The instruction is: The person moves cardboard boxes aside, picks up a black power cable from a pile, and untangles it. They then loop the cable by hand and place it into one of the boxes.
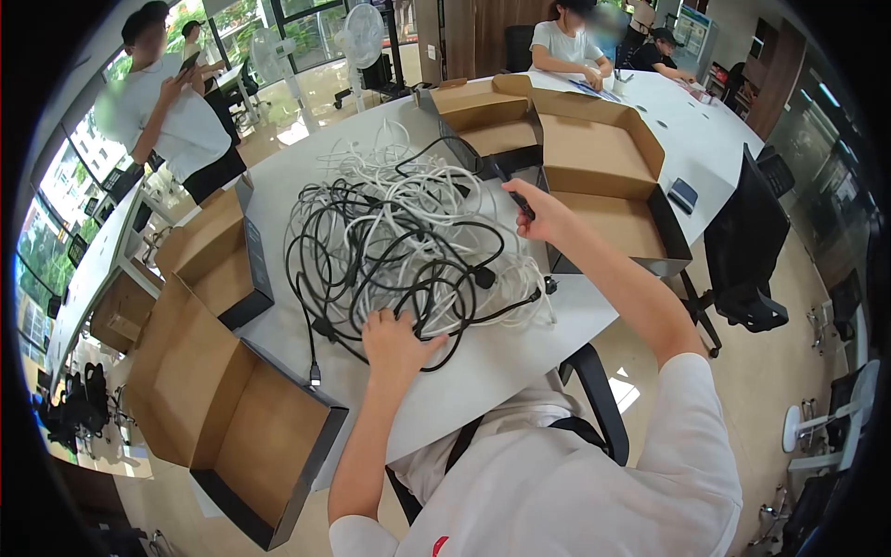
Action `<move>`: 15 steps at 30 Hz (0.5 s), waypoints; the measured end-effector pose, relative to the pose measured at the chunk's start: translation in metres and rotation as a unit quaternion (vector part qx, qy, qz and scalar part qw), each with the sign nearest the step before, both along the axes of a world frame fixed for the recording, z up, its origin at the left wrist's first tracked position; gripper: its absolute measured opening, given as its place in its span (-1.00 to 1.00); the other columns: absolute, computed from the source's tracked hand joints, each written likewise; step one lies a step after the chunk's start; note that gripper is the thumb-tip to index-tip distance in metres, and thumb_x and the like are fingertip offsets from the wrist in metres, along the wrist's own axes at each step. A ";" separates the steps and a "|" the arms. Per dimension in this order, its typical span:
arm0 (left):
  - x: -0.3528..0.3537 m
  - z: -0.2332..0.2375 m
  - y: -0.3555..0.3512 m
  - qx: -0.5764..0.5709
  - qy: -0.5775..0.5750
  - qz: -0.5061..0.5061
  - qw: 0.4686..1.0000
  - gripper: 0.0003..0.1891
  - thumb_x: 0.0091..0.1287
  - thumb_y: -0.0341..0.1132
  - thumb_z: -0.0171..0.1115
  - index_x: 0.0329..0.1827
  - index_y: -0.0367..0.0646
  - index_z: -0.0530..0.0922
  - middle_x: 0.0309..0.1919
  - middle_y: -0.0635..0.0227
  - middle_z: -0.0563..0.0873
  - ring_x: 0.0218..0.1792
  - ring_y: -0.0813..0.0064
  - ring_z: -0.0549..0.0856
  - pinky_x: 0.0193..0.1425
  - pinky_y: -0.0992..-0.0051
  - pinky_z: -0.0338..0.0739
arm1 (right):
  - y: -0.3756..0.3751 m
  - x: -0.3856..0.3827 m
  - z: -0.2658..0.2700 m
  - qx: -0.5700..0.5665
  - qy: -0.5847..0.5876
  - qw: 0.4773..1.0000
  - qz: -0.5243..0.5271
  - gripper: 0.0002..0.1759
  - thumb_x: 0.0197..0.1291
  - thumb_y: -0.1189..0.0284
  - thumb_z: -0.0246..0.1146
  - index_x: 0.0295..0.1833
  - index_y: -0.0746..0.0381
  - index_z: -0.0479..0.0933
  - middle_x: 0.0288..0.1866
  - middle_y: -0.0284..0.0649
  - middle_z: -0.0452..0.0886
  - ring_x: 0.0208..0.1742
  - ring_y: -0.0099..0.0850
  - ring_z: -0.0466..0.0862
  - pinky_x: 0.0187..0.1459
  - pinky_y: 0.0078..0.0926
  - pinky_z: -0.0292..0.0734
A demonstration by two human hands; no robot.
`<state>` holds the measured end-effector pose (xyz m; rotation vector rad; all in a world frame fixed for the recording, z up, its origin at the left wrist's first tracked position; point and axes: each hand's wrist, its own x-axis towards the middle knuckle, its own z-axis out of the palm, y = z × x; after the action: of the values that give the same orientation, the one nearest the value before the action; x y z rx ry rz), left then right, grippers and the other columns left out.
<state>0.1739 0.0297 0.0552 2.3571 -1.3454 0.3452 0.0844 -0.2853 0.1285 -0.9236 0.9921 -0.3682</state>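
A large tangle of black and white cables (399, 241) lies on the white table (464, 367). My left hand (394, 345) rests at the near edge of the tangle, fingers spread and touching the black cables. To the right of the pile, my right hand (540, 213) is closed around a black cable connector (520, 197), raised near the open boxes. A silver-tipped cable plug (315, 374) lies on the table left of my left hand. More black plugs (484, 277) sit at the right side of the pile.
Open cardboard boxes stand at the right (608, 218), at the back (487, 116), at the left (223, 260) and at the near left (255, 436). A dark case (683, 195) lies farther right. Several people are around, one standing with a phone (189, 63). An office chair (742, 241) is at the right.
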 end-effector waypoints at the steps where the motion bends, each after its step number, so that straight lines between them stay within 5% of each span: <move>1: 0.002 -0.001 0.006 0.002 -0.005 0.013 1.000 -0.38 -0.24 0.16 0.50 -0.37 -0.29 0.66 -0.33 0.06 0.62 -0.13 0.07 0.55 -0.05 0.16 0.45 | 0.002 0.003 -0.006 -0.010 0.008 1.000 -0.002 -0.61 -0.13 0.18 0.47 -0.43 0.08 0.38 -0.49 -0.39 0.21 -0.54 -0.57 0.19 -0.50 -0.55 0.15; 6: 0.001 0.000 0.017 -0.011 -0.020 0.036 0.999 -0.39 -0.23 0.15 0.49 -0.41 -0.31 0.65 -0.34 0.02 0.61 -0.14 0.01 0.55 -0.06 0.11 0.46 | 0.004 0.022 -0.040 -0.112 0.094 0.989 -0.027 -0.51 -0.23 0.25 0.51 -0.21 0.27 0.49 -0.29 -0.23 0.47 -0.34 -0.33 0.48 -0.34 -0.32 0.44; 9: -0.003 0.003 0.018 -0.006 -0.028 0.030 0.999 -0.37 -0.19 0.15 0.47 -0.37 -0.35 0.65 -0.28 0.00 0.60 -0.10 0.00 0.53 -0.01 0.12 0.44 | 0.004 0.042 -0.078 -0.172 0.128 0.973 -0.087 -0.25 -0.31 0.32 0.55 0.05 0.37 0.41 0.04 -0.05 0.51 0.03 -0.13 0.57 -0.02 -0.26 0.54; 13: -0.001 0.000 0.021 0.004 -0.024 0.015 1.000 -0.33 -0.16 0.17 0.45 -0.31 -0.38 0.63 -0.24 0.02 0.58 -0.06 0.02 0.51 0.04 0.13 0.40 | 0.009 0.054 -0.084 -0.228 0.257 0.932 -0.114 0.03 -0.35 0.36 0.60 0.27 0.33 0.17 0.30 0.02 0.31 0.25 -0.04 0.47 0.22 -0.21 0.47; 15: -0.001 -0.001 0.021 0.001 -0.021 0.006 1.000 -0.32 -0.15 0.17 0.45 -0.29 -0.38 0.63 -0.23 0.02 0.58 -0.06 0.03 0.50 0.04 0.13 0.39 | 0.006 0.056 -0.086 -0.237 0.281 0.922 -0.121 0.01 -0.35 0.37 0.59 0.26 0.31 0.18 0.30 0.02 0.31 0.25 -0.03 0.46 0.23 -0.22 0.47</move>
<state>0.1729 0.0512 0.0542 2.3737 -1.3506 0.3994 0.1405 -0.2788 0.0426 -1.3943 1.5943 -0.5863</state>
